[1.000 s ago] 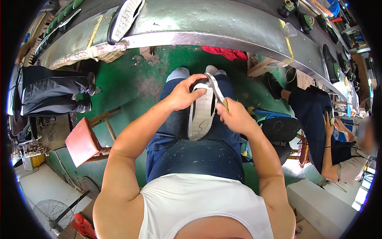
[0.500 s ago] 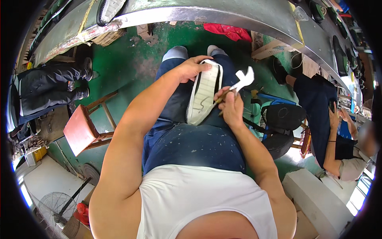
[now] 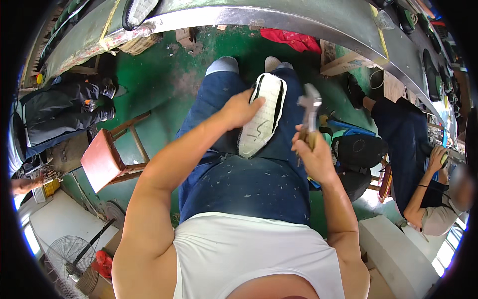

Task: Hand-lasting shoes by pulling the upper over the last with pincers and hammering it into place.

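Fingers of the left hand point(image 3: 240, 109) grip the shoe point(image 3: 265, 115) just right of them, its long axis running fore-and-aft, while the right hand point(image 3: 317, 154), farther off, clasps a hammer point(image 3: 310, 107).

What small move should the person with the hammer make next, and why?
Probably bring the hammer leftward over the shoe: the right hand holds it apart, off to the right, while the left hand already grips the shoe by its left edge.
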The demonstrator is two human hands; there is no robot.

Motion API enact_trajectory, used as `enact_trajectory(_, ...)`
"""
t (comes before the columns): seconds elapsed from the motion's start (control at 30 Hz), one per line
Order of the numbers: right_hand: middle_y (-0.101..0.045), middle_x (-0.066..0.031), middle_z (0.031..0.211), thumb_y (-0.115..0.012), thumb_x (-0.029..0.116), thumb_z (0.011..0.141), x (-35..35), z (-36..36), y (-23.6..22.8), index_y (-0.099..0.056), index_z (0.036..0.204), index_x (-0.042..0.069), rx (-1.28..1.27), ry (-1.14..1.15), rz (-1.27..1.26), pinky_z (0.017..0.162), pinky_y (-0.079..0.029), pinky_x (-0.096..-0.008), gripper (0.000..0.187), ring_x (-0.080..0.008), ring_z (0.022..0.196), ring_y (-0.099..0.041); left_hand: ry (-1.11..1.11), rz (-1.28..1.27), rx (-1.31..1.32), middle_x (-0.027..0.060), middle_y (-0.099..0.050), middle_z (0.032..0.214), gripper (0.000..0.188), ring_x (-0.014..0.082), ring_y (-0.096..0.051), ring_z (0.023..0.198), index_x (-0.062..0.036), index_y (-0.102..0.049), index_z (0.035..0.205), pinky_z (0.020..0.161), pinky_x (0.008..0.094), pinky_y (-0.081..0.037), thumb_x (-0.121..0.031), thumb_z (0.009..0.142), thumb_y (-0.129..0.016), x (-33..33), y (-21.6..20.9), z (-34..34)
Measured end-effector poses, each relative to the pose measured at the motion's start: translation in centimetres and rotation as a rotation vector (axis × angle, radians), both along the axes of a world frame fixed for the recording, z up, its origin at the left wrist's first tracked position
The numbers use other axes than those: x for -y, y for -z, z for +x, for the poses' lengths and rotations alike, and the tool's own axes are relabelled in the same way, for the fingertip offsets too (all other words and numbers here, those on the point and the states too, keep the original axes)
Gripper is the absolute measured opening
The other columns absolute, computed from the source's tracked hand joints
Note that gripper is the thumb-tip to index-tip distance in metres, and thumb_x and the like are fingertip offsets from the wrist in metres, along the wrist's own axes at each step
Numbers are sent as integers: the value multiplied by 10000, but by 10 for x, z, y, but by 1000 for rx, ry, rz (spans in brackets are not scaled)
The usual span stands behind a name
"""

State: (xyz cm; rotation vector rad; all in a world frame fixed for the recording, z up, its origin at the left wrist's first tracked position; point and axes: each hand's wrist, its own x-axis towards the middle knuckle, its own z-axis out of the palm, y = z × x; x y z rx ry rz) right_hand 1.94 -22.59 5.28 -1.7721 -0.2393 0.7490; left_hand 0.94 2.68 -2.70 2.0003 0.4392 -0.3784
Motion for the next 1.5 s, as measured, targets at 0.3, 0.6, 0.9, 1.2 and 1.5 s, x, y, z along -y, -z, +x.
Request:
enact_trajectory(0.3,-661,-299,1020,-563,250,968,0,14,6,-516,1285,-8,158,-572,-550,884,-473,-512,411,-469,1012,-623,-105,-856,-155,82,-588,1307,752,187,-586,1166,-65,-420,1493,979,309,-477,98,763,-496,-11,-8,-38)
enact_trajectory(0.6,-592,-251,1162,-641,40,861,-6,34,-18,-482,1371,-62,717,-778,-417,899,-501,-450,544,-421,1070,-598,109,-486,-44,210,-280,1595,998,245,-315,1456,-30,33,1600,1180,297,-225,7,774,-526,10,-12,-71)
enact_trajectory(0.9,-634,-168,864,-671,139,859,-23,42,-3,-558,1030,10,574,-1049,-620,719,-518,-472,243,-410,802,-640,-510,-1024,-94,156,-254,1624,651,224,-287,1473,-24,-170,1587,1199,356,-236,-410,1080,-303,34,20,-64)
enact_trajectory(1.2,-621,-227,1028,-663,142,869,-2,23,4,-523,1214,-48,598,-745,-479,827,-519,-462,417,-410,942,-636,-391,-66,122,273,-640,1238,529,406,-577,1221,26,-585,1326,1055,400,-432,-349,1081,-303,39,33,-53)
enact_trajectory(1.5,-636,-223,1064,-671,91,879,0,31,37,-532,1244,7,622,-542,-630,810,-521,-449,400,-415,956,-637,-38,192,545,256,-422,1490,486,410,-529,1272,-61,-417,1489,1031,414,-473,-216,1029,-454,33,30,-55)
